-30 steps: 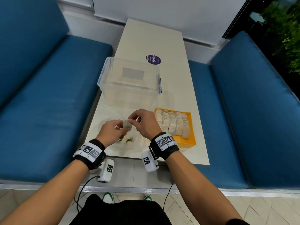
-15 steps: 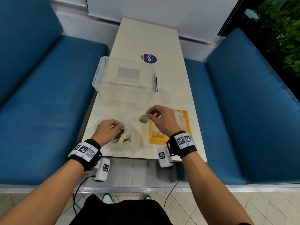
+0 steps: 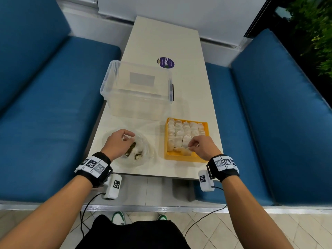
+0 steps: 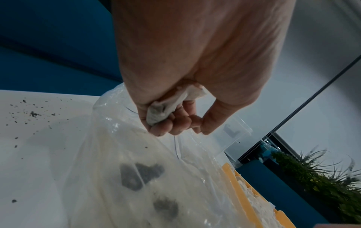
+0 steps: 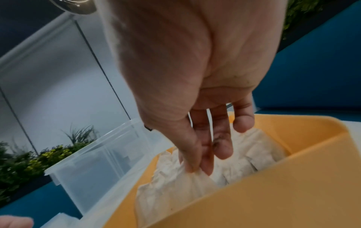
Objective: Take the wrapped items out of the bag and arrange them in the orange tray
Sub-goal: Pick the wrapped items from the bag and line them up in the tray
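Note:
A clear plastic bag (image 3: 143, 153) lies on the near left of the white table (image 3: 179, 42), with dark bits inside. My left hand (image 3: 128, 138) is at the bag's mouth and its curled fingers grip a small white wrapped item (image 4: 166, 111). The orange tray (image 3: 186, 158) sits to the right, with several white wrapped items (image 3: 185, 132) packed in rows. My right hand (image 3: 190, 146) reaches into the tray's near row. Its thumb and forefinger pinch the corner of a wrapped item (image 5: 175, 185) that lies low in the tray.
An empty clear plastic box (image 3: 136, 90) stands just beyond the bag and tray. A purple round sticker (image 3: 166, 62) is on the table behind it. Dark crumbs (image 4: 33, 114) dot the table left of the bag. Blue benches (image 3: 45, 114) flank both sides.
My right hand has carried a wrapped item from above the bag rightward and down into the tray's near row. My left hand stayed at the bag.

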Motion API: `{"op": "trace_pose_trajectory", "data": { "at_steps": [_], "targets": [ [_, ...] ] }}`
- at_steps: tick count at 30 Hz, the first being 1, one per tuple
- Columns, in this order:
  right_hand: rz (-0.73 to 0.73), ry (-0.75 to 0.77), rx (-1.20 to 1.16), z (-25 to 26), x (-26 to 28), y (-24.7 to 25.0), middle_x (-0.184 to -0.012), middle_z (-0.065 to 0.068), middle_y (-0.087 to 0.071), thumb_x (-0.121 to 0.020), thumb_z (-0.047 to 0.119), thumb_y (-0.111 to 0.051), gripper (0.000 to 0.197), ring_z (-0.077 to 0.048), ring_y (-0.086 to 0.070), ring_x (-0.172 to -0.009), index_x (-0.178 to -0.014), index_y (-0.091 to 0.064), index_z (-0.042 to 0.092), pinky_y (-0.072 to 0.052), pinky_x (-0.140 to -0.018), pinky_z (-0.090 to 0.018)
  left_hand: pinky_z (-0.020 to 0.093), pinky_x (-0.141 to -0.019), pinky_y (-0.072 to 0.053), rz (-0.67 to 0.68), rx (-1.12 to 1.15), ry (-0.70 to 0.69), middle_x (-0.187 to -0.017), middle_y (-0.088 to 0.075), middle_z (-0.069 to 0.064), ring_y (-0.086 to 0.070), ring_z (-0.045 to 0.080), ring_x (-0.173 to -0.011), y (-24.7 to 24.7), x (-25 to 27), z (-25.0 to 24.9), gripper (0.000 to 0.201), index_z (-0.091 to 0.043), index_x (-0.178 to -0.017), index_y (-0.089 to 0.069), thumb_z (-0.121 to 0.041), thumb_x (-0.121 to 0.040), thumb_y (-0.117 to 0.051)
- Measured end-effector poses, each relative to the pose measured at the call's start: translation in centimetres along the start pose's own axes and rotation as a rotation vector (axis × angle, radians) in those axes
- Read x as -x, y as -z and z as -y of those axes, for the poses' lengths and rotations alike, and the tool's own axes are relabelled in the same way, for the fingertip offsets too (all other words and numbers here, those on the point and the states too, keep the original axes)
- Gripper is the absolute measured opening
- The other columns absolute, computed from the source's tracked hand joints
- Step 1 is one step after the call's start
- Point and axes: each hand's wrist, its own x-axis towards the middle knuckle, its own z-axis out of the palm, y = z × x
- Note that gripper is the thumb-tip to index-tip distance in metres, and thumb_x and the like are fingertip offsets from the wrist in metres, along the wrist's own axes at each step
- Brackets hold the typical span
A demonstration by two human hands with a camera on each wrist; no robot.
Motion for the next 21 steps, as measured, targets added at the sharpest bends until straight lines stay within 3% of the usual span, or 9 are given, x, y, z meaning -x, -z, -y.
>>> {"op": "trace_pose_trajectory", "data": {
  "at_steps": [6,10,13,18,21],
  "targets": [
    [-0.093,-0.023,-0.013,-1.3,-1.4,-0.9,-0.089,0.007,-0.066,-0.09,0.015,-0.071,0.007,-0.011,-0.06,-0.086,-0.09,-0.072,0.022,-0.044,-0.073,-0.02,0.022,-0.067,-0.045,0.0,0.018,0.025,-0.104,-0.066,0.004,-0.063,0.017,-0.095,0.1,-0.2,0.1,0.019,-0.025,-0.115,-0.069,-0.017,-0.099,-0.063],
    [-0.179,-0.075,-0.049,-1.3,-2.5,-1.4,-0.091,0.004,-0.068,-0.091,0.017,-0.068,0.008,-0.016,-0.064,-0.085,-0.09,-0.071,0.024,-0.056,-0.078,-0.031,0.03,-0.08,-0.049,0.052,0.006,0.047,-0.108,-0.062,0.001,-0.058,0.022,-0.108,-0.1,-0.3,-0.2,0.034,-0.026,-0.119,-0.064,-0.005,-0.094,-0.055],
    [-0.188,-0.079,-0.043,-1.0,-3.0,-1.6,-0.089,0.007,-0.067,-0.091,0.022,-0.07,0.006,-0.016,-0.066,-0.08,-0.095,-0.07,0.026,-0.059,-0.079,-0.037,0.029,-0.072,-0.05,0.076,-0.014,0.052,-0.11,-0.058,0.002,-0.058,0.018,-0.099,-0.2,-0.4,-0.4,0.042,-0.024,-0.119,-0.062,0.004,-0.09,-0.052],
    [-0.28,-0.049,-0.026,-0.8,-2.5,-1.2,-0.101,0.003,-0.065,-0.092,0.011,-0.063,0.017,-0.016,-0.061,-0.092,-0.104,-0.07,0.022,-0.046,-0.077,-0.025,0.032,-0.078,-0.052,0.076,-0.017,0.045,-0.112,-0.059,0.003,-0.059,0.022,-0.104,0.0,-0.5,-0.1,0.05,-0.022,-0.119,-0.061,0.012,-0.086,-0.045],
    [-0.193,0.066,-0.029,-0.2,-1.6,-0.6,-0.101,0.005,-0.064,-0.09,0.01,-0.059,0.022,-0.014,-0.058,-0.096,-0.101,-0.071,0.025,-0.047,-0.083,-0.027,0.032,-0.079,-0.052,0.066,-0.011,0.04,-0.112,-0.06,0.003,-0.06,0.022,-0.105,0.0,-0.6,0.1,0.049,-0.022,-0.119,-0.061,0.011,-0.087,-0.045]
  ]
}}
